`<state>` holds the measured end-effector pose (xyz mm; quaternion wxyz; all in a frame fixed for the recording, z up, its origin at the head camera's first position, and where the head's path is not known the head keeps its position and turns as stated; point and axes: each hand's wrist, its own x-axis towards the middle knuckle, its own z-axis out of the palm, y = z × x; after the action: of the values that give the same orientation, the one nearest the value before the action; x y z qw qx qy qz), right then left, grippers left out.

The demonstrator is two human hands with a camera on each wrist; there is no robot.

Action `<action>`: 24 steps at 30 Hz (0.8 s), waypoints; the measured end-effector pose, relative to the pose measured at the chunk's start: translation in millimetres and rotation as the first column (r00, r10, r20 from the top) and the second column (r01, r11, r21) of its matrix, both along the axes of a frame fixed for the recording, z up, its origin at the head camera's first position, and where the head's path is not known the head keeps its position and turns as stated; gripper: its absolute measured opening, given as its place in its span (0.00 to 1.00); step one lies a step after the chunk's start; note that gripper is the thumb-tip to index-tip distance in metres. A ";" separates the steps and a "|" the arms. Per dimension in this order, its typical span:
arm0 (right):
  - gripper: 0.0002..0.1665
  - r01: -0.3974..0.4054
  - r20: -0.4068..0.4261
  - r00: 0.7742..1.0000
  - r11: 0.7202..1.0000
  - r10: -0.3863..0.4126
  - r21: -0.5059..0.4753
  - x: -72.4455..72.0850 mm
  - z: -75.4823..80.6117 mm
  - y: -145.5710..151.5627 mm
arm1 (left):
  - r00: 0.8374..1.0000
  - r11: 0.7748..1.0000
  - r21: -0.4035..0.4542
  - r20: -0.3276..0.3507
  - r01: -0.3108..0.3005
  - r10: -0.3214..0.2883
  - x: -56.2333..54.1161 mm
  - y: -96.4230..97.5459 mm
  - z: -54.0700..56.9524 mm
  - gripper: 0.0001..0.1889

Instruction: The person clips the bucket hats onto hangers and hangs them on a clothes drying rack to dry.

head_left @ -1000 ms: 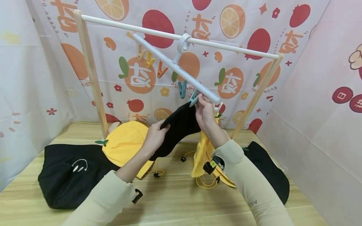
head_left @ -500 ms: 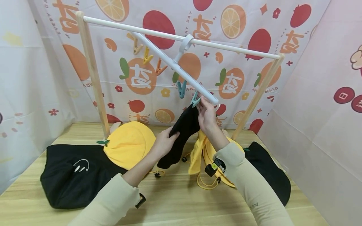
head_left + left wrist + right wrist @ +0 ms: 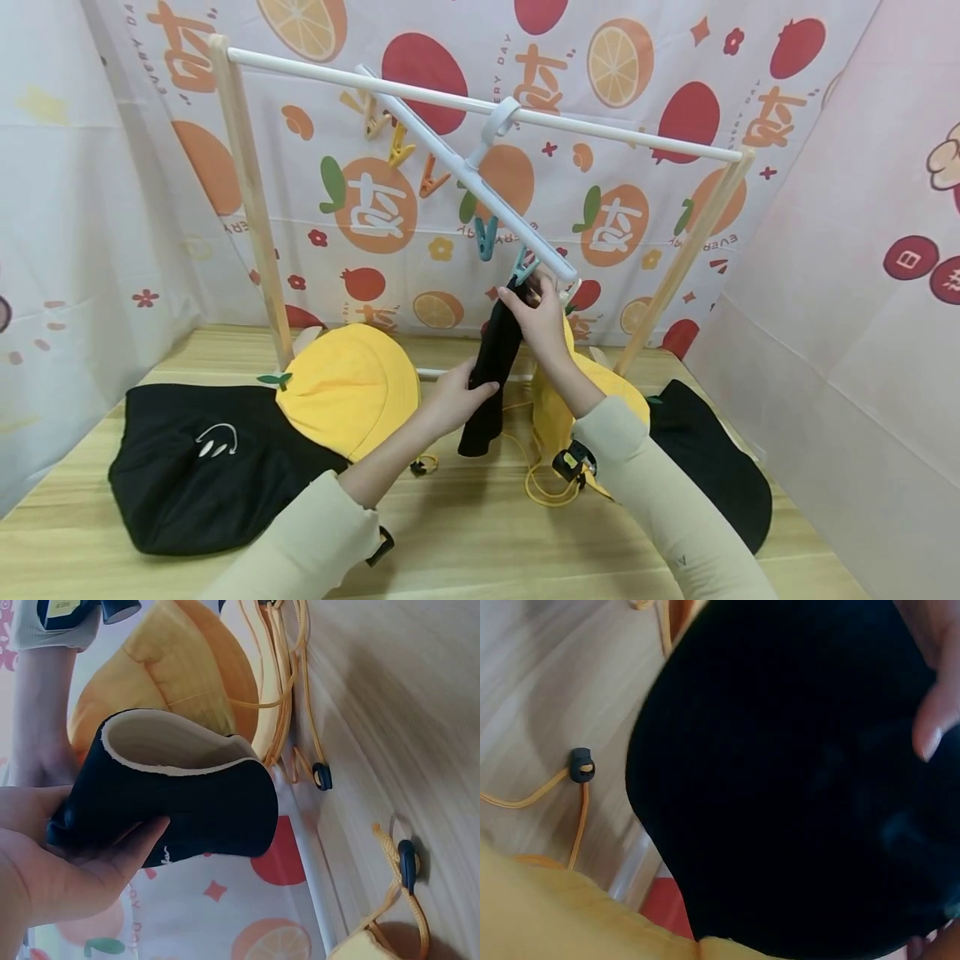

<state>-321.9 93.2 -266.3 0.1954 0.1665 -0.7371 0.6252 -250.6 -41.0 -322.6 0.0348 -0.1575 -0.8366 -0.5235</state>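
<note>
A piece of black cloth (image 3: 495, 350) with a pale lining hangs folded below the hanger; its curved open edge shows in the left wrist view. My left hand (image 3: 457, 396) grips its lower part, thumb on the near side. My right hand (image 3: 542, 321) pinches its upper end, just under a light teal clothespin (image 3: 525, 265) that sits at the cloth's top. Whether that clothespin bites the cloth, I cannot tell. The pale blue hanger (image 3: 487, 187) hooks over the white rod (image 3: 622, 132), slanting down to the right. Behind my right hand stands a yellow hat (image 3: 555, 412), partly hidden.
On the left lie a yellow hat (image 3: 352, 387) and black cloth (image 3: 187, 467) with a smile motif. More black cloth (image 3: 708, 462) lies at right. Other clothespins (image 3: 486, 239) hang along the hanger. Wooden posts (image 3: 251, 208) carry the rod; yellow cords (image 3: 551, 496) trail on the table.
My left hand has moved right, and the black cloth has gone from spread sideways to narrow and hanging. My right thumb has come round onto the cloth below the clothespin.
</note>
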 end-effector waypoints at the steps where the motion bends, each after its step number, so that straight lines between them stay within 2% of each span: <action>1: 0.38 0.013 0.000 1.000 0.999 -0.013 0.034 2.1 -1.6 -0.6 | 1.000 1.000 0.005 0.007 0.006 -0.006 0.1 2.0 -0.4 0.22; 4: 0.42 0.042 0.015 0.999 0.991 -0.044 0.130 7.4 -5.7 -3.0 | 0.999 0.999 -0.008 0.041 0.036 -0.036 0.4 7.3 -1.2 0.25; 7: 0.40 0.064 0.022 0.997 0.978 -0.070 0.201 9.8 -8.9 -3.6 | 0.993 0.996 -0.036 0.085 0.084 -0.081 1.4 8.9 -2.5 0.29; 9: 0.38 0.077 0.023 0.996 0.973 -0.084 0.218 8.7 -11.3 -1.6 | 0.988 0.993 -0.034 0.106 0.113 -0.109 2.0 7.4 -5.0 0.31; 12: 0.35 0.111 0.010 0.993 0.967 -0.117 0.227 5.6 -16.0 4.7 | 0.986 0.991 -0.021 0.098 0.135 -0.133 1.0 1.3 -12.2 0.28; 15: 0.32 0.150 -0.029 0.989 0.954 -0.148 0.259 2.8 -20.6 14.4 | 0.990 0.992 -0.041 0.081 0.117 -0.114 -0.9 -8.6 -19.5 0.25; 19: 0.29 0.177 -0.077 0.984 0.936 -0.161 0.306 -0.9 -21.6 30.1 | 0.992 0.994 -0.065 0.097 0.093 -0.086 -2.2 -25.6 -26.0 0.23; 24: 0.25 0.156 -0.048 0.988 0.935 -0.149 0.318 -7.6 -18.4 46.6 | 0.992 0.995 -0.069 0.106 0.076 -0.069 -2.5 -49.9 -25.4 0.22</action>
<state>-329.5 139.8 -284.8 0.2221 0.1455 -0.8373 0.4780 -253.2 -90.9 -348.0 -0.0335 -0.1617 -0.8495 -0.5011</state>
